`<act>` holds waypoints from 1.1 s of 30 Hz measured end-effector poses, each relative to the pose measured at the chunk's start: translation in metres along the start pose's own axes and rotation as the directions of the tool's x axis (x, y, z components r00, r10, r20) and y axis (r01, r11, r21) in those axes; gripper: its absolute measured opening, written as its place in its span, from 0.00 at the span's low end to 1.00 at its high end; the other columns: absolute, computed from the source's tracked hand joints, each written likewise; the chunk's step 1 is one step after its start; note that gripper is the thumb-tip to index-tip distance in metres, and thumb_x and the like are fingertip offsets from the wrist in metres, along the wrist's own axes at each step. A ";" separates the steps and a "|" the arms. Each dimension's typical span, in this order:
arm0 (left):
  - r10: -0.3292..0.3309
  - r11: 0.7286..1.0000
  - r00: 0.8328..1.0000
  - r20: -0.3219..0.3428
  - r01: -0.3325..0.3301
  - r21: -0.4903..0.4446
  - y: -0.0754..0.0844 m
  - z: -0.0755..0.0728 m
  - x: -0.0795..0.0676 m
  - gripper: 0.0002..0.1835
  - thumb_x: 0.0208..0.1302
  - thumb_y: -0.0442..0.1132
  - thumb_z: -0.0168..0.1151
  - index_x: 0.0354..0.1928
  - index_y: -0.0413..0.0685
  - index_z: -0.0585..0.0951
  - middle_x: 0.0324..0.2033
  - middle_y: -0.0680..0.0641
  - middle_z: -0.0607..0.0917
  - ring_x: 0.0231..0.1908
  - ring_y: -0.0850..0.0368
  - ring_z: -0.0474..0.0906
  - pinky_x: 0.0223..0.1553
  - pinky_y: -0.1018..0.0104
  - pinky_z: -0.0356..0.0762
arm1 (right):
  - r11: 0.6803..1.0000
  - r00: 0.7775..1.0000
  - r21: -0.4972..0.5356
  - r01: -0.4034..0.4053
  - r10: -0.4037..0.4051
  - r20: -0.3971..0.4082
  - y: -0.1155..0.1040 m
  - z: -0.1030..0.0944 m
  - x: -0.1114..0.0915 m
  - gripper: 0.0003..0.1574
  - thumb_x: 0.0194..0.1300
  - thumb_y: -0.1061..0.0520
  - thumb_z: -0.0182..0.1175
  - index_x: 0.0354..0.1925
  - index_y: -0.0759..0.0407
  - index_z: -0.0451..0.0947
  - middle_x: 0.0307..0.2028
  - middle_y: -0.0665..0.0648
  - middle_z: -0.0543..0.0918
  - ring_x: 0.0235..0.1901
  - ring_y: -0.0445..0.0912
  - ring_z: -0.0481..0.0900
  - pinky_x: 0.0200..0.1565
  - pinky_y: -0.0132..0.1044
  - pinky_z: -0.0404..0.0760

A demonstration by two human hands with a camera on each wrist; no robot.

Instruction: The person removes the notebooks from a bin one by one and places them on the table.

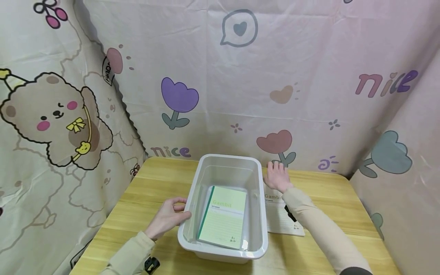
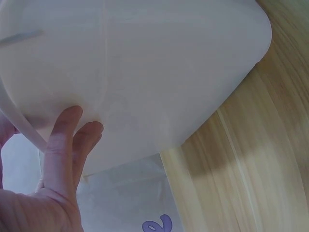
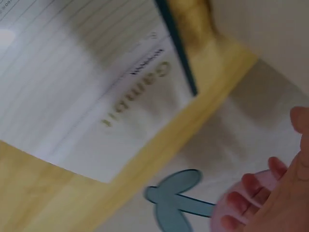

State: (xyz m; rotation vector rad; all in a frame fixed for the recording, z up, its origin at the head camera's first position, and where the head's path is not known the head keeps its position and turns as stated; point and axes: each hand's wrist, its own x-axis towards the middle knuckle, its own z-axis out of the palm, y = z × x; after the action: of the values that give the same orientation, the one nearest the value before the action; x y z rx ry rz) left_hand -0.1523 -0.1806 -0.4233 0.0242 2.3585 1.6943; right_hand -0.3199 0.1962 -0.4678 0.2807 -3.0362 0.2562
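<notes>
1. The left sleeve (image 1: 128, 254) was pale beige, long and plain, soft creases running through its cloth.
2. Near its cuff sat a small, boxy black device (image 1: 151, 264).
3. The right sleeve (image 1: 323, 225) matched in beige, wrinkled toward its far end.
4. A black wrist piece (image 1: 290, 214) showed along its left edge.
5. Dark grey material (image 1: 355, 271) covered the right sleeve's near end.
</notes>
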 end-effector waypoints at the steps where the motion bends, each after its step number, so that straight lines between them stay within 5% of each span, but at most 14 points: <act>1: 0.002 1.000 1.000 0.003 -0.002 0.000 0.000 0.000 0.000 0.29 0.57 0.29 0.63 0.61 0.24 0.71 0.49 0.25 0.84 0.43 0.41 0.88 0.39 0.56 0.91 | 1.000 1.000 0.008 -0.008 0.008 0.004 -0.003 -0.006 -0.001 0.28 0.69 0.49 0.52 0.54 0.71 0.66 0.51 0.76 0.71 0.53 0.71 0.69 0.52 0.62 0.72; 6: 0.006 1.000 1.000 0.011 -0.006 0.000 -0.001 0.000 0.001 0.29 0.57 0.29 0.62 0.61 0.24 0.70 0.50 0.24 0.84 0.43 0.40 0.88 0.38 0.56 0.91 | 0.998 0.999 0.049 -0.041 0.040 0.033 -0.018 -0.036 -0.006 0.24 0.74 0.48 0.47 0.53 0.68 0.67 0.54 0.75 0.71 0.56 0.69 0.68 0.53 0.61 0.71; 13: -0.001 1.000 1.000 0.006 0.001 0.008 0.001 0.000 0.001 0.28 0.57 0.29 0.62 0.60 0.24 0.71 0.49 0.24 0.84 0.43 0.40 0.88 0.38 0.56 0.91 | 1.000 1.000 0.024 0.011 -0.011 0.002 -0.030 -0.074 -0.012 0.20 0.73 0.51 0.42 0.47 0.69 0.66 0.44 0.71 0.71 0.47 0.67 0.69 0.44 0.57 0.72; 18: -0.005 1.000 1.000 0.002 0.005 0.016 0.002 0.001 0.000 0.28 0.57 0.29 0.63 0.60 0.24 0.71 0.49 0.25 0.84 0.43 0.41 0.88 0.38 0.56 0.91 | 0.999 0.999 0.006 0.044 -0.044 0.002 -0.048 -0.096 -0.014 0.19 0.72 0.53 0.41 0.47 0.69 0.65 0.44 0.69 0.69 0.48 0.65 0.67 0.46 0.57 0.71; 33: -0.001 1.000 1.000 0.003 0.001 0.019 0.002 0.000 0.000 0.27 0.57 0.29 0.62 0.59 0.23 0.71 0.49 0.25 0.85 0.42 0.44 0.88 0.38 0.55 0.91 | 0.982 0.978 -0.121 0.145 -0.124 0.166 -0.140 -0.105 -0.014 0.37 0.74 0.38 0.48 0.64 0.66 0.64 0.57 0.65 0.71 0.62 0.58 0.66 0.63 0.56 0.70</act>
State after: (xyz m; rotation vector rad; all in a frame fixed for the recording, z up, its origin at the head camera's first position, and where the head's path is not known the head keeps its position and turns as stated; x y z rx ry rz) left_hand -0.1525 -0.1795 -0.4215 0.0286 2.3720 1.6710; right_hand -0.2724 0.0807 -0.3441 0.5173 -3.1520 0.0232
